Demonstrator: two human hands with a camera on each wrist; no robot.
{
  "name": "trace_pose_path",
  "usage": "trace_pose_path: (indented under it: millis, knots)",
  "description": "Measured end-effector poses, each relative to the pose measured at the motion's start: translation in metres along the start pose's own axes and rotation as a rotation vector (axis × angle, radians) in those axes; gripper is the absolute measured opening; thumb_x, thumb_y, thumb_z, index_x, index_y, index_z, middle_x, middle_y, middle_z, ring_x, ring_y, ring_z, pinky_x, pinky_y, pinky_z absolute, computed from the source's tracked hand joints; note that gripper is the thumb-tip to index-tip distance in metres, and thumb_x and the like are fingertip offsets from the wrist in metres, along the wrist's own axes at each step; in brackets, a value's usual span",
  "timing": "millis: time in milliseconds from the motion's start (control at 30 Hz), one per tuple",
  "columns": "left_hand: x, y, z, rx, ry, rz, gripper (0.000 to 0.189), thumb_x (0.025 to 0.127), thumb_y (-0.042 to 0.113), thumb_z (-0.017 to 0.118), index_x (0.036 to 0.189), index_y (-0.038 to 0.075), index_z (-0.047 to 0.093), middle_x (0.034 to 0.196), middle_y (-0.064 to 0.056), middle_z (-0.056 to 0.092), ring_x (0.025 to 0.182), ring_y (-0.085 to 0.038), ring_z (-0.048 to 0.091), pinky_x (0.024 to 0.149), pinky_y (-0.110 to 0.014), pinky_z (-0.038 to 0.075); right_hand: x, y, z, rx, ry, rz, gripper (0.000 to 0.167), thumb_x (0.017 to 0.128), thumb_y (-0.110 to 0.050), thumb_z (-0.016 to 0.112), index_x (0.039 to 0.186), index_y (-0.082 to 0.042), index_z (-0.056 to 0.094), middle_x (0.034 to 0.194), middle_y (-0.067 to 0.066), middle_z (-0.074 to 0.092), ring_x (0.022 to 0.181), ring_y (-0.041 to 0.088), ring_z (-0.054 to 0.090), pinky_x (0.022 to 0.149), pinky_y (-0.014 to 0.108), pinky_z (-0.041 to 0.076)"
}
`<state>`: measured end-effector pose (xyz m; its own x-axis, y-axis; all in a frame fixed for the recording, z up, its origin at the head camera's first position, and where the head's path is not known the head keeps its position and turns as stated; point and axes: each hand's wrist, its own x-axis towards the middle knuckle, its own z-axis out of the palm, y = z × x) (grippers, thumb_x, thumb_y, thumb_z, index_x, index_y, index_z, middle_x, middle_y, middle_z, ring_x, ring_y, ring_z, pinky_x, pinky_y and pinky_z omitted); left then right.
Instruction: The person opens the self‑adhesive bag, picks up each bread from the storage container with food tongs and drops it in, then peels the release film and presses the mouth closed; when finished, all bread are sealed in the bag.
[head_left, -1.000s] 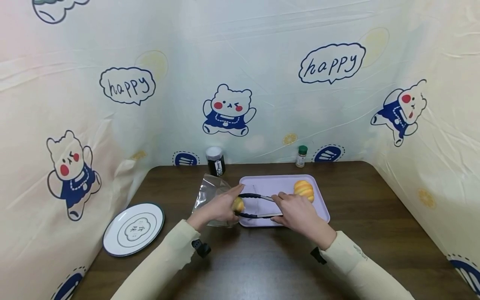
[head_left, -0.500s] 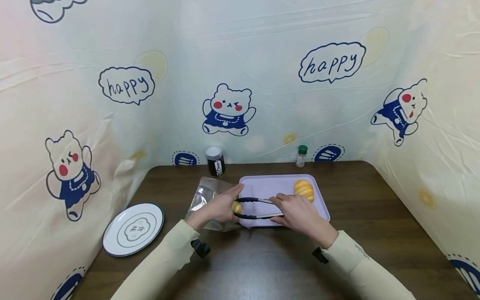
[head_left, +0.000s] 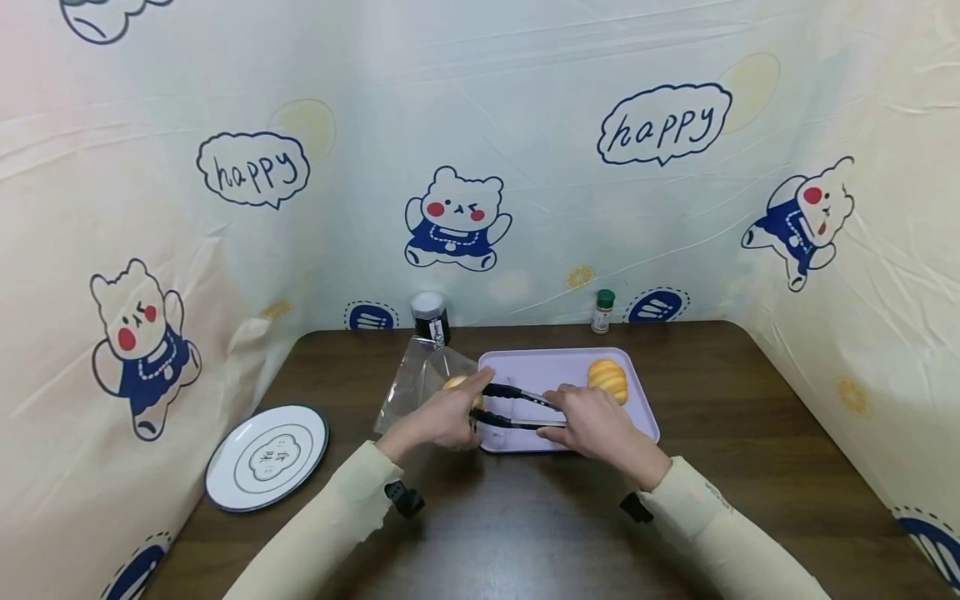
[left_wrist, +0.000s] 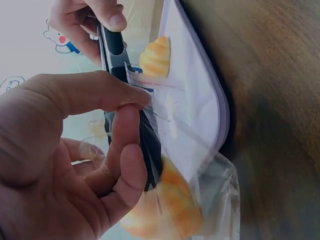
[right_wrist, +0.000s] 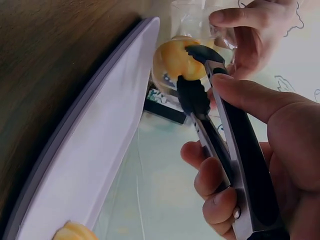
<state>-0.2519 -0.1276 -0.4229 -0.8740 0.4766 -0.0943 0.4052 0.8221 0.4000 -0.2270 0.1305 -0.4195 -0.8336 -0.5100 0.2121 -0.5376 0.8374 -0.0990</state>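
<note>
My left hand (left_wrist: 100,130) pinches the edge of a clear plastic bag (left_wrist: 215,190) between thumb and index finger. A golden, ridged bread roll (right_wrist: 180,60) is inside the bag. The right hand (right_wrist: 280,130) grips metal tongs (right_wrist: 225,115) with black tips, thumb on one arm and fingers curled round the other. In the right wrist view the tips stand apart at the bag's mouth, close against the roll; whether both touch it I cannot tell. A second bread roll (head_left: 607,381) lies on the lilac tray (head_left: 540,362), right of centre. My left hand partly hides the first roll in the head view.
A white plate (head_left: 267,458) with a dark rim is at the table's left. Behind the bag stands a dark jar (head_left: 431,319) with a pale lid. A small green-capped bottle (head_left: 602,312) stands behind the tray. A printed curtain (head_left: 465,100) surrounds the table (head_left: 495,525).
The roll in the bag has shifted left and back, now showing above my left hand. The bag's far part has lifted, and the tong tips have moved slightly.
</note>
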Motion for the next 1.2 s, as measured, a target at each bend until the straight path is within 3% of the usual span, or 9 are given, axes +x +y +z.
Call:
trace_pose_path:
  millis: [267,500,633,833,1067,1200]
  knots:
    - [0.001,-0.007,0.003,0.001,0.029,-0.019,0.111,0.071,0.017,0.082,0.161,0.016,0.016,0.168,-0.004,0.02,0.148,-0.034,0.035,0.119,-0.049,0.034,0.0,-0.003,0.002,-0.138,0.026,-0.021,0.059,0.076,-0.055,0.081,0.116,-0.012,0.07,0.09,0.003,0.069,0.058,0.015,0.056,0.049,0.029,0.048]
    - [0.002,-0.01,0.001,-0.034,0.083,0.013,0.109,0.07,0.016,0.083,0.16,0.009,0.02,0.165,-0.013,0.027,0.132,-0.03,0.053,0.11,-0.045,0.045,-0.001,-0.004,0.0,-0.165,0.051,-0.051,0.054,0.077,-0.052,0.081,0.112,-0.013,0.071,0.085,0.001,0.066,0.055,0.012,0.05,0.045,0.025,0.043]
    - [0.003,-0.012,0.0,-0.052,0.112,0.004,0.106,0.074,0.018,0.083,0.159,0.008,0.021,0.164,-0.015,0.029,0.133,-0.03,0.053,0.111,-0.045,0.045,-0.002,-0.002,0.001,-0.147,0.06,-0.064,0.054,0.078,-0.052,0.08,0.115,-0.013,0.071,0.088,0.0,0.069,0.057,0.011,0.053,0.047,0.025,0.046]
    - [0.002,-0.01,-0.002,-0.074,0.075,-0.019,0.115,0.069,0.015,0.087,0.16,0.013,0.019,0.165,-0.01,0.026,0.142,-0.035,0.043,0.117,-0.048,0.036,-0.002,0.0,0.002,-0.076,0.048,-0.037,0.055,0.079,-0.052,0.079,0.118,-0.014,0.071,0.093,0.001,0.071,0.06,0.011,0.055,0.053,0.026,0.049]
    - [0.001,-0.004,-0.001,-0.039,0.05,0.005,0.114,0.069,0.021,0.087,0.16,0.014,0.02,0.165,-0.009,0.028,0.138,-0.034,0.048,0.114,-0.047,0.042,-0.001,0.0,0.004,-0.192,0.106,-0.145,0.055,0.08,-0.053,0.078,0.118,-0.015,0.07,0.092,0.0,0.071,0.06,0.012,0.058,0.049,0.025,0.05]
    - [0.002,-0.004,0.0,-0.034,0.062,0.018,0.113,0.069,0.02,0.087,0.16,0.01,0.022,0.165,-0.01,0.029,0.14,-0.03,0.046,0.115,-0.043,0.041,0.0,0.0,0.005,-0.158,0.093,-0.118,0.055,0.08,-0.054,0.078,0.119,-0.016,0.07,0.093,0.0,0.071,0.061,0.011,0.058,0.049,0.025,0.048]
